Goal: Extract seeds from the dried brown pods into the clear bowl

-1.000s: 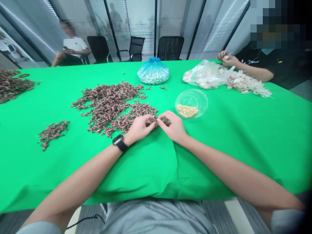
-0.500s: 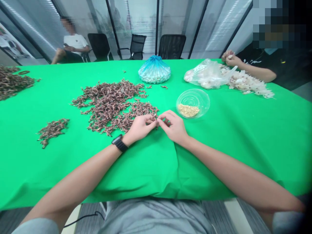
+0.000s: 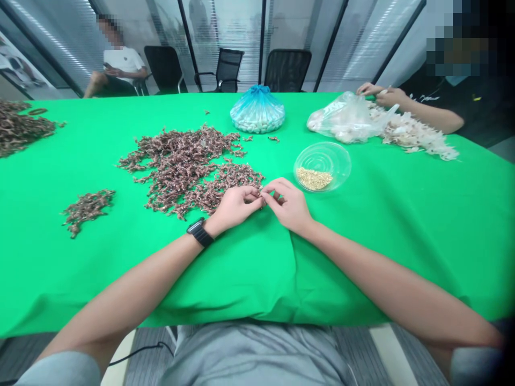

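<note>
At the right edge of the brown dried-piece pile (image 3: 181, 171), the left hand (image 3: 235, 208) and right hand (image 3: 288, 206) meet just above the green tablecloth (image 3: 362, 257); their fingertips (image 3: 254, 194) pinch together on a small brown piece (image 3: 261, 203), partly hidden.

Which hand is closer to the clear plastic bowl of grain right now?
Right. The right hand is in front of and to the left of the clear plastic bowl, not touching it; the left hand is farther left, beyond the right hand.

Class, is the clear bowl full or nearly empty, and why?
Nearly empty: the clear plastic bowl holds only a small heap of yellowish grains.
</note>
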Action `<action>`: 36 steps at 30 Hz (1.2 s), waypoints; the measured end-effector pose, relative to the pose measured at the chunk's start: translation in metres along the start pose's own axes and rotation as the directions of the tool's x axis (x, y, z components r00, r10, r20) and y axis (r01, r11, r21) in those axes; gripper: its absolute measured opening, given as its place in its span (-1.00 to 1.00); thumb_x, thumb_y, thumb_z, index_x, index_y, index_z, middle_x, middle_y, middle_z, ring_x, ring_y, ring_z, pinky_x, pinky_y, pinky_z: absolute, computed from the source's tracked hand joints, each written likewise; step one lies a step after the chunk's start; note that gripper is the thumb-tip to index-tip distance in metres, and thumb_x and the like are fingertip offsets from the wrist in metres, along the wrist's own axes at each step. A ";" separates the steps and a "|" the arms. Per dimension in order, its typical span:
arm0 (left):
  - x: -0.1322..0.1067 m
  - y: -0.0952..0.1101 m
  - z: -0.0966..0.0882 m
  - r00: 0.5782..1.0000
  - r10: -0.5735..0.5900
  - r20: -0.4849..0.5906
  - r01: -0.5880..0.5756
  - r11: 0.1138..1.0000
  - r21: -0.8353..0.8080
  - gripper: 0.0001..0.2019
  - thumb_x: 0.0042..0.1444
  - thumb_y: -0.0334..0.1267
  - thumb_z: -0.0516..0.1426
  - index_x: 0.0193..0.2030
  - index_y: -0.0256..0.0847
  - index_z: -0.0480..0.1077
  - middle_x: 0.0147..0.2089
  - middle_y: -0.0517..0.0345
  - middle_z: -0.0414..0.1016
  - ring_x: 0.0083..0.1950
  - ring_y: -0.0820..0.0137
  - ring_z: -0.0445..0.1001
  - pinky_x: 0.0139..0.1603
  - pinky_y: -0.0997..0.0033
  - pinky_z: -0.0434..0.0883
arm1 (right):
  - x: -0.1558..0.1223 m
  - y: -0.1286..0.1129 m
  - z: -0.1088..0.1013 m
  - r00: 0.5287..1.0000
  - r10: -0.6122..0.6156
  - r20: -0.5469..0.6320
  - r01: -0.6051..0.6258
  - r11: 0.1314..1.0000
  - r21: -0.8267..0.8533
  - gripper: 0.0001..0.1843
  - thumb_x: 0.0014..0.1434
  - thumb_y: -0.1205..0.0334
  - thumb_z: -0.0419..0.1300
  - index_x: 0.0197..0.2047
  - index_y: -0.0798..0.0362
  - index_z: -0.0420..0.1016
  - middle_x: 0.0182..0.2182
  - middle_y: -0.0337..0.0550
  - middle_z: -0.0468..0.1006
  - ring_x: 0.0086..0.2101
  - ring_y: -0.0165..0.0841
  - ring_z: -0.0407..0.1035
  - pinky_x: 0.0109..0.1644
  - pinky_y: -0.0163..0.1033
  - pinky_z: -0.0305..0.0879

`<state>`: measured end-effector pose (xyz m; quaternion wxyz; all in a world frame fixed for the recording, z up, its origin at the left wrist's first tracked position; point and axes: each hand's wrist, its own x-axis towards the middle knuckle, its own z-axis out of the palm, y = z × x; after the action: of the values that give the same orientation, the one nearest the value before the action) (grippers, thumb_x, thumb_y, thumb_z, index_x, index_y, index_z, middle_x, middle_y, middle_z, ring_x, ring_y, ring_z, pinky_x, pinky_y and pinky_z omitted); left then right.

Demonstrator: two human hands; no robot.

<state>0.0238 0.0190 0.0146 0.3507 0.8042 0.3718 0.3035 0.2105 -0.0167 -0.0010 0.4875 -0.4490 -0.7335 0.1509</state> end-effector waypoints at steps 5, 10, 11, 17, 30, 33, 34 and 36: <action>0.000 -0.002 0.001 1.000 0.003 0.012 -0.003 1.000 -0.017 -0.73 0.24 -0.08 0.17 -0.21 -0.27 0.56 -0.33 0.15 0.65 -0.33 0.40 0.54 -0.18 0.44 0.42 | 0.000 0.001 0.000 1.000 0.000 0.011 0.000 1.000 -0.001 -0.88 0.35 0.20 0.21 -0.19 0.02 0.56 -0.20 -0.12 0.53 -0.43 -0.42 0.35 -0.35 -0.24 0.36; 0.000 -0.004 0.002 1.000 0.003 0.014 -0.002 0.999 -0.035 -0.74 0.23 -0.09 0.17 -0.17 -0.26 0.56 -0.30 0.14 0.67 -0.32 0.39 0.56 -0.17 0.43 0.44 | 0.000 0.002 0.000 1.000 0.008 0.020 -0.008 1.000 -0.006 -0.90 0.34 0.22 0.21 -0.19 0.02 0.55 -0.20 -0.12 0.53 -0.43 -0.42 0.36 -0.34 -0.25 0.37; 0.000 -0.004 0.002 1.000 -0.001 0.016 0.001 0.999 -0.040 -0.73 0.23 -0.09 0.18 -0.17 -0.26 0.56 -0.29 0.14 0.67 -0.31 0.38 0.57 -0.17 0.43 0.45 | 0.000 0.002 0.000 1.000 0.009 0.020 -0.009 1.000 -0.004 -0.90 0.34 0.23 0.21 -0.19 0.02 0.55 -0.20 -0.12 0.53 -0.42 -0.42 0.37 -0.34 -0.25 0.37; 0.000 -0.003 0.000 0.999 0.003 0.039 0.000 0.997 -0.076 -0.74 0.22 -0.10 0.19 -0.12 -0.25 0.56 -0.26 0.13 0.68 -0.24 0.34 0.61 -0.11 0.40 0.48 | 0.001 0.002 0.000 1.000 0.017 0.016 -0.017 1.000 0.012 -0.89 0.34 0.20 0.21 -0.20 0.01 0.55 -0.21 -0.12 0.53 -0.40 -0.41 0.39 -0.37 -0.27 0.36; 0.000 -0.003 0.001 0.998 -0.029 0.048 0.037 0.985 -0.168 -0.72 0.19 -0.07 0.23 -0.12 -0.25 0.54 -0.21 0.07 0.70 -0.15 0.28 0.66 -0.08 0.39 0.52 | 0.000 0.000 0.002 0.994 0.110 -0.008 -0.108 0.990 0.092 -0.79 0.33 0.06 0.24 -0.22 0.01 0.57 -0.22 -0.13 0.53 -0.38 -0.38 0.40 -0.44 -0.27 0.33; 0.000 -0.003 0.001 0.998 -0.029 0.050 0.038 0.982 -0.184 -0.73 0.19 -0.08 0.23 -0.13 -0.26 0.54 -0.20 0.06 0.69 -0.15 0.28 0.66 -0.08 0.38 0.53 | 0.000 0.001 0.001 0.994 0.112 -0.006 -0.111 0.989 0.094 -0.79 0.32 0.06 0.24 -0.23 0.01 0.58 -0.23 -0.13 0.54 -0.38 -0.38 0.40 -0.44 -0.27 0.34; 0.000 -0.003 0.001 0.998 -0.030 0.051 0.039 0.982 -0.186 -0.73 0.19 -0.09 0.23 -0.13 -0.26 0.54 -0.20 0.05 0.69 -0.15 0.28 0.66 -0.07 0.38 0.53 | 0.001 0.000 0.001 0.994 0.111 -0.007 -0.110 0.990 0.090 -0.80 0.32 0.07 0.24 -0.23 0.01 0.58 -0.23 -0.13 0.54 -0.38 -0.38 0.40 -0.44 -0.27 0.34; 0.000 -0.002 0.001 0.998 -0.035 0.049 0.044 0.981 -0.187 -0.73 0.19 -0.09 0.23 -0.12 -0.26 0.53 -0.19 0.05 0.69 -0.14 0.27 0.66 -0.06 0.36 0.53 | 0.001 0.000 0.000 0.994 0.106 -0.009 -0.105 0.992 0.076 -0.80 0.32 0.08 0.24 -0.24 0.01 0.58 -0.23 -0.12 0.54 -0.38 -0.38 0.40 -0.45 -0.28 0.33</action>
<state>0.0233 0.0199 0.0122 0.4394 0.7668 0.3492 0.3116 0.2100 -0.0159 -0.0006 0.5001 -0.4692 -0.6994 0.2013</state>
